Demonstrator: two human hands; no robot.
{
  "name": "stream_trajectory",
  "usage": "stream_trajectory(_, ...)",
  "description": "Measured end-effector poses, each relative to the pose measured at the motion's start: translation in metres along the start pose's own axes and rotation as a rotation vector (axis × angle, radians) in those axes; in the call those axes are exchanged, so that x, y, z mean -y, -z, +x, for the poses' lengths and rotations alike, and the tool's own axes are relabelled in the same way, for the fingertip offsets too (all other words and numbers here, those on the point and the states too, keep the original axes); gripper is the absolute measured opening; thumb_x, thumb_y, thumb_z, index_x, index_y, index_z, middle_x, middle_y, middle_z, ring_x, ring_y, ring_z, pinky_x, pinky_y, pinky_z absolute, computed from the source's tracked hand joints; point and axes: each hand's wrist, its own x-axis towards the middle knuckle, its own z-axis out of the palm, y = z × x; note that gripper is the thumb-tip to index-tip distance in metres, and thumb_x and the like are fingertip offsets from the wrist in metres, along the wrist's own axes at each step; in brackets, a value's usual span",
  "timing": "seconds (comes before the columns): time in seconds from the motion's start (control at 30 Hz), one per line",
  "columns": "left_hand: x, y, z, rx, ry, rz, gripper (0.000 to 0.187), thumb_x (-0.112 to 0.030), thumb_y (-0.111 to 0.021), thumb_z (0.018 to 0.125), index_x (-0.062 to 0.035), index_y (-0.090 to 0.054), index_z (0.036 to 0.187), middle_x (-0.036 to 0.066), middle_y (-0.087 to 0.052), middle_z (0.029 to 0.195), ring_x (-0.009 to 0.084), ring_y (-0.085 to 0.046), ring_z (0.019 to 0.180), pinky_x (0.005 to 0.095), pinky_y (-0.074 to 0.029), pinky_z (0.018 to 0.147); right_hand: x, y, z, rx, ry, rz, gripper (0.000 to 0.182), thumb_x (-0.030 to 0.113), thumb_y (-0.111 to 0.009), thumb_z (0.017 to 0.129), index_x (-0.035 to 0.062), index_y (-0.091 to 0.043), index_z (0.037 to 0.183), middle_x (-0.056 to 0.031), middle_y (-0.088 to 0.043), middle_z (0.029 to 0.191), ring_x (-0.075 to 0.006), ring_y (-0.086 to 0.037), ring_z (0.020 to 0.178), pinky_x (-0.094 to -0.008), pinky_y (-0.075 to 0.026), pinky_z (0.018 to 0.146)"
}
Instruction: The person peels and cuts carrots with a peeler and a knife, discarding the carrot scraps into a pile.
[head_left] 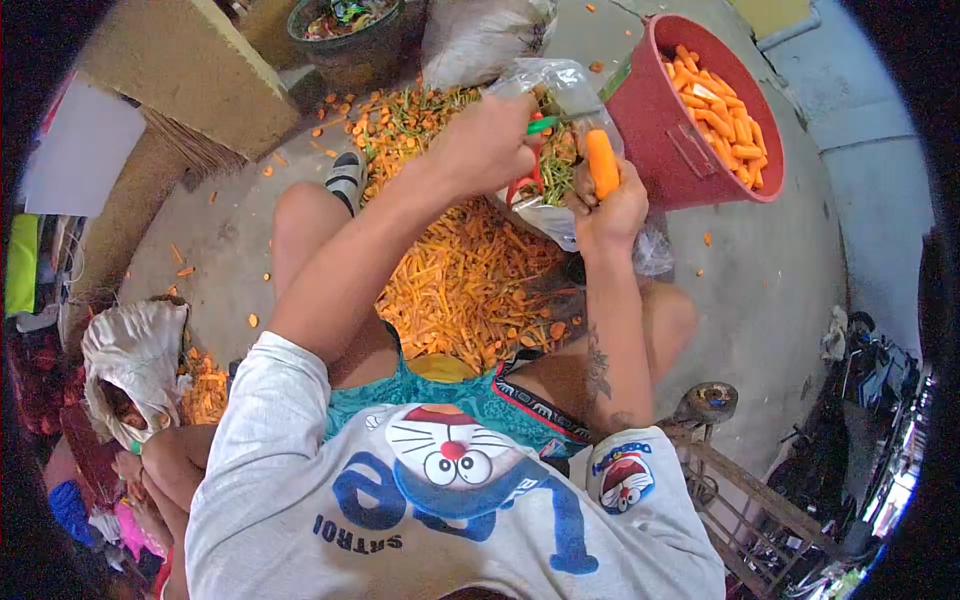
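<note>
My left hand (490, 145) is closed around a green-handled tool (542, 125); its working end is not clear. In my right hand (612, 208) a peeled orange carrot (602, 163) stands nearly upright, gripped at its lower end. Beneath both hands lies a clear plastic bag (552, 80) with green and orange trimmings around it. Something red (527, 182) shows just below my left hand. Between my legs spreads a large heap of orange carrot peelings (465, 285). A red bucket (655, 150) of peeled carrots (720, 115) tilts just right of my right hand.
A dark tub (350, 50) and a whitish sack (470, 40) stand at the far side. On the left another person's hand (130, 470) shows near a white cloth sack (135, 350). A metal rack (750, 500) is at lower right. Carrot bits dot the concrete floor (740, 300).
</note>
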Motion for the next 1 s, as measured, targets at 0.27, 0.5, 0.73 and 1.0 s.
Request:
stream_trajectory(0.27,0.030,-0.015,0.013,0.383,0.132,0.137,0.028,-0.013,-0.060,0.077,0.0092,-0.069,0.090,0.032,-0.069,0.092,0.0450,-0.069,0.091,0.0519,-0.055,0.082,0.002,-0.004,-0.001,0.116,0.124,0.111,0.032,0.031,-0.038,0.102,0.0074,-0.059,0.094,-0.0006,-0.045,0.068,-0.0104,-0.040,0.057,-0.0254,-0.031,0.048)
stream_trajectory(0.5,0.014,-0.012,0.001,0.154,0.075,0.107,0.028,-0.015,-0.063,0.080,0.0043,-0.063,0.100,0.029,-0.067,0.086,0.0475,-0.066,0.086,0.0549,-0.053,0.080,0.005,0.013,0.012,0.052,-0.043,0.271,0.032,0.038,-0.044,0.104,0.0108,-0.061,0.107,0.0034,-0.053,0.080,-0.0082,-0.044,0.065,-0.0242,-0.030,0.051)
stream_trajectory(0.73,-0.022,-0.011,-0.006,0.170,-0.055,0.084,0.031,-0.013,-0.062,0.078,0.0062,-0.058,0.102,0.029,-0.066,0.081,0.0477,-0.067,0.084,0.0551,-0.053,0.079,-0.028,0.001,0.018,-0.329,0.349,-0.364,0.035,0.029,-0.039,0.102,0.0037,-0.063,0.098,0.0004,-0.048,0.067,-0.0091,-0.038,0.050,-0.0248,-0.027,0.043)
stream_trajectory(1.0,0.001,-0.020,0.009,0.350,0.105,0.137,0.026,-0.015,-0.061,0.079,0.0076,-0.072,0.084,0.032,-0.070,0.090,0.0436,-0.071,0.087,0.0522,-0.057,0.081,-0.042,0.010,0.022,-0.203,0.292,-0.357,0.031,0.021,-0.048,0.101,-0.0035,-0.066,0.107,-0.0067,-0.064,0.077,-0.0179,-0.056,0.057,-0.0304,-0.042,0.047)
